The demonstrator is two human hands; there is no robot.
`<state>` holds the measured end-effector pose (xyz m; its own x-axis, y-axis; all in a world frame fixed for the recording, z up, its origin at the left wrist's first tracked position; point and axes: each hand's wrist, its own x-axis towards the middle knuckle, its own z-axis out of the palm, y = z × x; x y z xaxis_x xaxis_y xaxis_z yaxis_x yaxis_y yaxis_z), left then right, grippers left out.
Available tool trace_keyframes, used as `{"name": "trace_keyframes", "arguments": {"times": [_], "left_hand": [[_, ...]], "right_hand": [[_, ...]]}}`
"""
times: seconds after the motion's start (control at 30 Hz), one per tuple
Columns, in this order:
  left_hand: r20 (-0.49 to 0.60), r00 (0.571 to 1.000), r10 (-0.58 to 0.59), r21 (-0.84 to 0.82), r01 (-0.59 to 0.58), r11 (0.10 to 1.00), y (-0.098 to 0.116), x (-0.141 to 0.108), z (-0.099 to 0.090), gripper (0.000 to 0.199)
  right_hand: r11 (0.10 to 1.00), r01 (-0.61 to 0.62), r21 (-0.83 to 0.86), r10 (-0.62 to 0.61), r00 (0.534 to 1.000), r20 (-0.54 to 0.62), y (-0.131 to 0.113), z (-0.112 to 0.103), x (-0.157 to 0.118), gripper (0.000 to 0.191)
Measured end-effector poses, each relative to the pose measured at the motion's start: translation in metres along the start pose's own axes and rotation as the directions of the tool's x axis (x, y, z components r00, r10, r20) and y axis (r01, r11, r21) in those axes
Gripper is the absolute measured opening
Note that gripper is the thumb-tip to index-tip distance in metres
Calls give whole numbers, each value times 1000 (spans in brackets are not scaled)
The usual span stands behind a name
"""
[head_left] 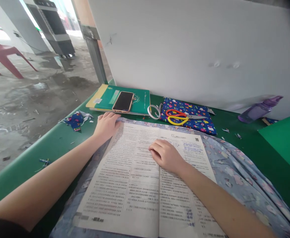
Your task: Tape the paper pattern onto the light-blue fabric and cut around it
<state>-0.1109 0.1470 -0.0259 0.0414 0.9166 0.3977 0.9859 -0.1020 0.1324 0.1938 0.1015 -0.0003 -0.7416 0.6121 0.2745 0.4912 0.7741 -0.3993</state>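
An open workbook point(142, 185) with printed text and some blue handwriting lies on a grey-blue patterned cloth point(239, 172). At its upper left corner, my left hand point(107, 126) rests palm down with fingers stretched forward, touching the cloth's far edge beside the page. My right hand point(167, 155) lies on the workbook near the centre fold, fingers curled in, and nothing shows in them. Beyond the book are red-and-yellow-handled scissors point(184, 117) on a folded dark blue patterned cloth point(202, 127). A roll of tape point(154, 112) stands to their left.
A phone point(123, 101) lies on green and yellow books point(102, 96). Fabric scraps point(76, 120) sit at the green table's point(58, 142) left side. A purple bottle point(259, 109) leans at the white wall point(197, 49), near a green sheet point(286, 142). A red chair point(8, 56) stands on the floor.
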Motion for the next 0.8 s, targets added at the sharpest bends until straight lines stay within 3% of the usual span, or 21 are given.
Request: {"name": "trace_keyframes", "arguments": {"times": [0.33, 0.5, 0.63, 0.8], "left_hand": [[-123, 989, 85, -104, -98, 990, -1, 0, -4, 25], [-133, 989, 59, -238, -90, 967, 0, 1, -7, 23], [-296, 936, 192, -73, -222, 972, 0, 1, -13, 22], [-319, 895, 313, 71, -307, 949, 1, 0, -16, 18]], "right_hand": [[1000, -5, 1, 5, 1000, -1, -1, -1, 1, 16], [1000, -1, -10, 1, 1000, 0, -1, -1, 1, 18], [1000, 13, -12, -13, 1000, -9, 0, 1, 1, 18], [1000, 20, -23, -20, 1000, -14, 1, 2, 0, 17]]}}
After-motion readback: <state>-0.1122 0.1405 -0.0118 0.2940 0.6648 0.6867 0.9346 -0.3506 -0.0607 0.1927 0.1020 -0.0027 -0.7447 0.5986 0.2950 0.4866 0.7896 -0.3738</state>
